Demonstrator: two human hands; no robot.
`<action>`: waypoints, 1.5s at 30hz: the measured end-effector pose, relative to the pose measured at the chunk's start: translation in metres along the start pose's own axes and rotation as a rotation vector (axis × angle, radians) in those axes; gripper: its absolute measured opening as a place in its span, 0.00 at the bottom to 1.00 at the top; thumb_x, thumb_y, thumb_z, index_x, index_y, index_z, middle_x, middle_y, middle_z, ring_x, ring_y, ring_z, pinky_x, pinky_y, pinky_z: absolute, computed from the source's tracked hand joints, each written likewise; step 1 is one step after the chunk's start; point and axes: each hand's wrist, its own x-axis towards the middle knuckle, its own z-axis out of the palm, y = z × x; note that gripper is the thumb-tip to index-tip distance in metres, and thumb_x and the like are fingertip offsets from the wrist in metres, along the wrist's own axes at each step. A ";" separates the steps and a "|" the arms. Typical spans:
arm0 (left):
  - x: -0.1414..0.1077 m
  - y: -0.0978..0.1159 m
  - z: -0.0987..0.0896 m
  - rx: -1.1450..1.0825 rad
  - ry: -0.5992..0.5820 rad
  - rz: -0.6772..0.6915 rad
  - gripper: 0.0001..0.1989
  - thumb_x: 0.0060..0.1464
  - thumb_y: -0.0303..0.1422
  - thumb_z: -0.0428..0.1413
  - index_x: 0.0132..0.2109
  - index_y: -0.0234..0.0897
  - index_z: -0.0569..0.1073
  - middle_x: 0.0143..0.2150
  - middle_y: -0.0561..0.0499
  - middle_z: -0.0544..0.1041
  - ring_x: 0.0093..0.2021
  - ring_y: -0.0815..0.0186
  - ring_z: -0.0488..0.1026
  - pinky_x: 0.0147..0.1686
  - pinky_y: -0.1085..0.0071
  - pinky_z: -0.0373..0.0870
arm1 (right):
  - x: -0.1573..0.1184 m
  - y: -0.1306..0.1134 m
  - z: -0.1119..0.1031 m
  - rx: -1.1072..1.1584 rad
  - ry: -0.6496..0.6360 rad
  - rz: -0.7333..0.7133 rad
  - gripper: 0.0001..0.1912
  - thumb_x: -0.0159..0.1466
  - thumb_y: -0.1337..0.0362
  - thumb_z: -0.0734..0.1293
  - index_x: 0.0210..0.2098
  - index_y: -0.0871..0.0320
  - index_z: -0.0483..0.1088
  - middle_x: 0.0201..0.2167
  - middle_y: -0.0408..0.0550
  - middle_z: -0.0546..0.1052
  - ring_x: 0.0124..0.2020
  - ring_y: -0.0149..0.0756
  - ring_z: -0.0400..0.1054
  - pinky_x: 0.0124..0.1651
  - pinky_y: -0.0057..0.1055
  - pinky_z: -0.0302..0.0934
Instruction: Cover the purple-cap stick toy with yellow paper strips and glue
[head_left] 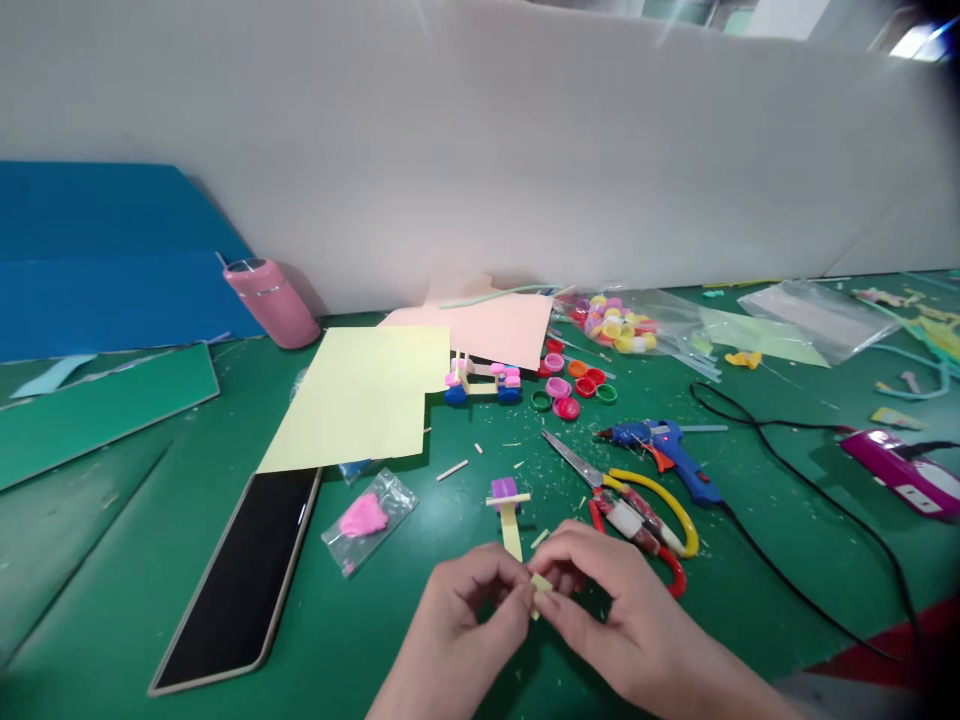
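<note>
My left hand (480, 620) and my right hand (611, 610) meet low in the middle, thumbs and fingers pinched on a small pale-yellow piece (540, 585). Its exact kind does not show, and the fingers cover part of it. Just beyond the fingertips lies a yellow strip (511, 535) with a purple block (505, 489) and a thin pale stick (508, 499) across its far end. A small yellow scrap (540, 538) rests beside my right fingers. To the right lie scissors (577, 460) with red and yellow handles, and a blue glue gun (667, 445).
A phone (240, 580) and a bag of pink clay (365, 515) lie left. Farther back are yellow paper (367, 390), a small wheeled model (484, 380), colored bottle caps (559, 387) and a pink cup (274, 303). Black cable (802, 475) and a purple power strip (904, 470) occupy the right.
</note>
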 end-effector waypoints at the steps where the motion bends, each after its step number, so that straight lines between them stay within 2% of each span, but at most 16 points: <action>1: 0.000 -0.001 0.000 0.019 -0.005 0.010 0.07 0.45 0.31 0.54 0.22 0.34 0.69 0.20 0.54 0.66 0.23 0.70 0.60 0.23 0.74 0.57 | 0.002 -0.002 0.003 0.019 -0.011 0.010 0.03 0.61 0.65 0.61 0.34 0.56 0.66 0.29 0.43 0.68 0.29 0.29 0.62 0.31 0.23 0.59; 4: 0.000 -0.005 -0.001 0.047 0.005 -0.004 0.07 0.45 0.32 0.53 0.23 0.35 0.67 0.20 0.55 0.64 0.22 0.70 0.59 0.23 0.74 0.58 | 0.007 0.000 0.007 0.031 -0.005 0.031 0.05 0.62 0.66 0.59 0.30 0.58 0.64 0.26 0.42 0.66 0.27 0.27 0.60 0.29 0.22 0.56; 8: 0.000 -0.007 -0.002 0.082 0.026 0.007 0.07 0.46 0.32 0.52 0.23 0.36 0.66 0.20 0.55 0.63 0.22 0.70 0.59 0.22 0.74 0.58 | 0.009 0.004 0.004 -0.081 -0.041 0.004 0.07 0.63 0.66 0.58 0.28 0.57 0.62 0.25 0.41 0.66 0.27 0.28 0.60 0.29 0.24 0.54; 16: 0.003 -0.003 -0.005 0.294 0.026 0.101 0.09 0.47 0.29 0.52 0.23 0.36 0.73 0.22 0.49 0.71 0.25 0.66 0.66 0.27 0.72 0.61 | 0.015 -0.002 -0.008 -0.351 -0.159 -0.046 0.07 0.64 0.67 0.57 0.29 0.57 0.63 0.28 0.43 0.69 0.30 0.31 0.62 0.32 0.27 0.53; 20: 0.004 0.001 -0.005 0.163 0.034 -0.002 0.08 0.46 0.31 0.54 0.22 0.36 0.73 0.20 0.51 0.70 0.23 0.67 0.63 0.24 0.74 0.59 | 0.018 -0.008 -0.014 -0.359 -0.173 -0.026 0.08 0.64 0.68 0.57 0.28 0.57 0.62 0.26 0.41 0.67 0.28 0.30 0.61 0.30 0.26 0.51; 24: 0.006 0.005 -0.008 -0.014 0.022 -0.130 0.10 0.48 0.34 0.54 0.22 0.35 0.71 0.19 0.53 0.68 0.22 0.70 0.61 0.23 0.75 0.58 | 0.023 -0.012 -0.020 -0.237 -0.151 0.030 0.09 0.64 0.67 0.56 0.26 0.57 0.60 0.23 0.39 0.64 0.25 0.27 0.58 0.26 0.24 0.50; 28: 0.005 0.007 -0.011 0.000 -0.007 -0.100 0.11 0.50 0.35 0.52 0.24 0.35 0.71 0.22 0.53 0.68 0.24 0.69 0.62 0.25 0.74 0.58 | 0.027 -0.014 -0.022 -0.132 -0.169 0.080 0.09 0.63 0.68 0.57 0.26 0.57 0.60 0.22 0.37 0.63 0.23 0.25 0.56 0.24 0.21 0.49; 36: 0.004 0.008 -0.010 0.021 -0.053 -0.089 0.09 0.48 0.33 0.54 0.24 0.34 0.71 0.21 0.54 0.65 0.23 0.70 0.60 0.23 0.74 0.56 | 0.029 -0.018 -0.022 -0.172 -0.185 0.043 0.08 0.61 0.70 0.59 0.25 0.57 0.61 0.21 0.36 0.63 0.22 0.24 0.56 0.23 0.21 0.49; 42: 0.004 0.011 -0.006 -0.053 -0.003 -0.108 0.07 0.44 0.30 0.56 0.22 0.34 0.70 0.19 0.55 0.65 0.21 0.72 0.58 0.22 0.75 0.55 | 0.028 -0.018 -0.021 -0.190 -0.176 0.039 0.08 0.60 0.70 0.59 0.25 0.57 0.62 0.21 0.37 0.64 0.22 0.25 0.56 0.23 0.21 0.49; 45: 0.004 0.011 -0.004 -0.155 0.051 -0.165 0.07 0.43 0.30 0.57 0.21 0.33 0.71 0.18 0.55 0.66 0.20 0.72 0.59 0.22 0.76 0.55 | 0.030 -0.018 -0.022 -0.128 -0.122 0.066 0.09 0.63 0.66 0.58 0.27 0.57 0.63 0.21 0.38 0.65 0.22 0.26 0.57 0.23 0.22 0.50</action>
